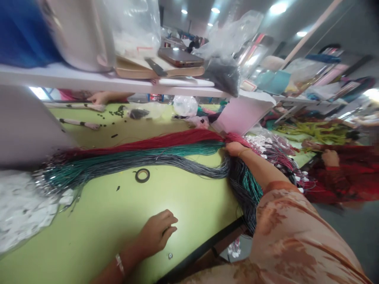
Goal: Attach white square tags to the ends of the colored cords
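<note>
The long, thin insulated wires (166, 152) run in three loose colour bands: the deep red strands (166, 139) lie farthest from me, the teal-green strands (177, 150) come next, and the slate-grey strands (142, 161) are nearest. They look smooth and slightly wavy, the grey ones sagging toward me just before they reach my right grip (236, 149). At their far left ends, well away from that grip, they fan out into a blurred cluster of silvery tips (45, 179). My right grip is closed on the wires where the bands draw together, though I cannot tell how many strands are inside it. Below it, grey and green lengths drop over the edge of the pale green surface (195, 197); just beyond it, to the right, lies a heap of small white plastic connectors (260, 142). My left grip (156, 232) is well apart from the wires, low and nearer me, thumb and fingers leaving a narrow gap. Ahead of it rests a black ring-shaped roll of tape (142, 181); just beside it, a small metal piece (170, 256).
</note>
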Motion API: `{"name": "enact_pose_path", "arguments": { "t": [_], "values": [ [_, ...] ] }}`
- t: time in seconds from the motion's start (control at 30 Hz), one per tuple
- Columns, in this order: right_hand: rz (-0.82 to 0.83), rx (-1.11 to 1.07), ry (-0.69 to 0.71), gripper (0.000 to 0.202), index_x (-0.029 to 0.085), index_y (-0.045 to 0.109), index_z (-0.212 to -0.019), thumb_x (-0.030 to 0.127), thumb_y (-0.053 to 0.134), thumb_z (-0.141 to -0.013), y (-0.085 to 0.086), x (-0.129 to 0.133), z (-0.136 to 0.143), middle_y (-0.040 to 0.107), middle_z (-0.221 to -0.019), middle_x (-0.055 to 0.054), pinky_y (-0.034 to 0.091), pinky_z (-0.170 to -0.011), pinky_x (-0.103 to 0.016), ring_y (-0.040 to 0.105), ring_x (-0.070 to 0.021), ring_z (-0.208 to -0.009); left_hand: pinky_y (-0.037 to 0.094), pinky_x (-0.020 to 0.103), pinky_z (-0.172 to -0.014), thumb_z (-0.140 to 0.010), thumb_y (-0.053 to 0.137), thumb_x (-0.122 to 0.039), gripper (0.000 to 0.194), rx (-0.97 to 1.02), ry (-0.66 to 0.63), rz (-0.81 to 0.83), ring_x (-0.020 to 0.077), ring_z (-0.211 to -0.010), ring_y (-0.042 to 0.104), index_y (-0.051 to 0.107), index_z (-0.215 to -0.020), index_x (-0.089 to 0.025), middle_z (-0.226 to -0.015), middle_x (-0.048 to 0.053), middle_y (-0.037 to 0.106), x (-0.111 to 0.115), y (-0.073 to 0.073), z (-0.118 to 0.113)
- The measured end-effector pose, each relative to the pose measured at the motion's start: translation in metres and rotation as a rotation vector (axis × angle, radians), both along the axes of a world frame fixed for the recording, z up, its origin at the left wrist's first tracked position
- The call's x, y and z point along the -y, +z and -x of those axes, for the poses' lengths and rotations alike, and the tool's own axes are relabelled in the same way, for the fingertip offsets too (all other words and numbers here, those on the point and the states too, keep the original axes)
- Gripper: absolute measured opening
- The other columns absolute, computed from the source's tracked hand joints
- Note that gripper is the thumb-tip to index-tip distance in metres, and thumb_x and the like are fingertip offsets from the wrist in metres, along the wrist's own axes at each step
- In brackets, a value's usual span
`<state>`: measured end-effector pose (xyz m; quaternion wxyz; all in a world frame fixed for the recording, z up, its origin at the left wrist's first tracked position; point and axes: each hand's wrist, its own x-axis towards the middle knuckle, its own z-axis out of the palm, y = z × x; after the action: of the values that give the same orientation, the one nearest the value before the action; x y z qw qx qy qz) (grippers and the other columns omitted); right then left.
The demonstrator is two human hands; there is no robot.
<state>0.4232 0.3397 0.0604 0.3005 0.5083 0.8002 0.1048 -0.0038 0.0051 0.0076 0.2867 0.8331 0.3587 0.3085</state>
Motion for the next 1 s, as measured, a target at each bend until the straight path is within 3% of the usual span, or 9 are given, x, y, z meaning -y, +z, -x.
{"name": "enact_pose_path", "arguments": {
  "t": [0.13, 0.27, 0.4, 0.53, 0.63, 0.73, 0.87, 1.0],
  "values": [
    [-0.008, 0.002, -0.070, 0.035, 0.011, 0.073, -0.107, 0.016, 0.051, -0.080, 0.010, -0.006, -0.006, 0.071, -0.106, -0.017, 0.049, -0.083, -0.029, 0.066, -0.0243, -0.096, 0.047, 0.026, -0.068, -0.092, 0.045, -0.019, 0.019, 0.017, -0.004, 0.003, 0.0160, -0.079, 0.060, 0.061, -0.101, -0.017, -0.086, 0.007, 0.063, -0.001, -0.001, 0.000],
    [0.067, 0.007, -0.068, 0.036, 0.016, 0.074, -0.105, 0.015, 0.052, -0.077, 0.014, -0.016, -0.002, 0.073, -0.104, -0.012, 0.048, -0.080, -0.025, 0.067, -0.0214, -0.091, 0.047, 0.026, -0.068, -0.091, 0.045, -0.019, 0.019, 0.017, -0.006, 0.015, 0.0162, -0.079, 0.060, 0.061, -0.102, -0.018, -0.087, 0.007, 0.063, -0.001, -0.001, 0.000],
    [0.120, 0.024, -0.031, 0.032, 0.014, 0.075, -0.100, 0.015, 0.056, -0.074, 0.010, -0.017, 0.006, 0.073, -0.099, -0.013, 0.048, -0.080, -0.027, 0.066, -0.0222, -0.089, 0.047, 0.026, -0.067, -0.091, 0.045, -0.018, 0.019, 0.024, 0.002, 0.013, 0.0160, -0.079, 0.060, 0.061, -0.101, -0.018, -0.086, 0.007, 0.063, -0.001, 0.000, 0.000],
    [0.072, 0.023, 0.006, 0.029, 0.009, 0.074, -0.096, 0.012, 0.053, -0.077, 0.002, -0.003, 0.006, 0.071, -0.099, -0.019, 0.046, -0.085, -0.033, 0.064, -0.0271, -0.096, 0.048, 0.026, -0.067, -0.092, 0.044, -0.018, 0.020, 0.030, 0.002, 0.013, 0.0156, -0.078, 0.060, 0.061, -0.102, -0.018, -0.085, 0.007, 0.063, -0.002, 0.001, -0.001],
    [-0.021, -0.099, -0.002, 0.028, 0.013, 0.073, -0.098, 0.015, 0.053, -0.079, 0.003, 0.009, -0.001, 0.070, -0.103, -0.016, 0.045, -0.088, -0.031, 0.062, -0.0249, -0.099, 0.048, 0.026, -0.067, -0.092, 0.045, -0.019, 0.020, 0.033, 0.005, 0.016, 0.0160, -0.077, 0.060, 0.062, -0.101, -0.019, -0.084, 0.007, 0.063, -0.003, -0.001, -0.001],
    [-0.083, -0.335, -0.107, 0.030, 0.016, 0.071, -0.101, 0.016, 0.055, -0.076, 0.015, 0.019, -0.002, 0.071, -0.102, -0.010, 0.045, -0.083, -0.025, 0.063, -0.0208, -0.093, 0.048, 0.026, -0.067, -0.091, 0.046, -0.020, 0.019, 0.037, 0.013, 0.022, 0.0160, -0.078, 0.061, 0.062, -0.101, -0.019, -0.085, 0.007, 0.063, -0.003, -0.004, -0.001],
    [-0.243, -0.695, -0.174, 0.034, 0.009, 0.065, -0.107, 0.025, 0.048, -0.082, 0.047, 0.031, 0.031, 0.071, -0.099, -0.011, 0.046, -0.074, -0.024, 0.063, -0.0190, -0.085, 0.048, 0.026, -0.068, -0.091, 0.046, -0.020, 0.019, 0.051, 0.017, 0.010, 0.0153, -0.077, 0.061, 0.063, -0.100, -0.019, -0.086, 0.007, 0.064, -0.003, -0.009, -0.002],
    [-0.194, -0.605, -0.016, 0.030, 0.012, 0.067, -0.093, 0.036, 0.052, -0.083, 0.073, 0.051, 0.094, 0.071, -0.091, -0.011, 0.045, -0.073, -0.027, 0.063, -0.0207, -0.079, 0.048, 0.027, -0.071, -0.092, 0.046, -0.021, 0.020, 0.061, 0.011, 0.024, 0.0155, -0.080, 0.061, 0.063, -0.102, -0.018, -0.089, 0.008, 0.064, -0.001, -0.008, -0.001]
  ]
}}
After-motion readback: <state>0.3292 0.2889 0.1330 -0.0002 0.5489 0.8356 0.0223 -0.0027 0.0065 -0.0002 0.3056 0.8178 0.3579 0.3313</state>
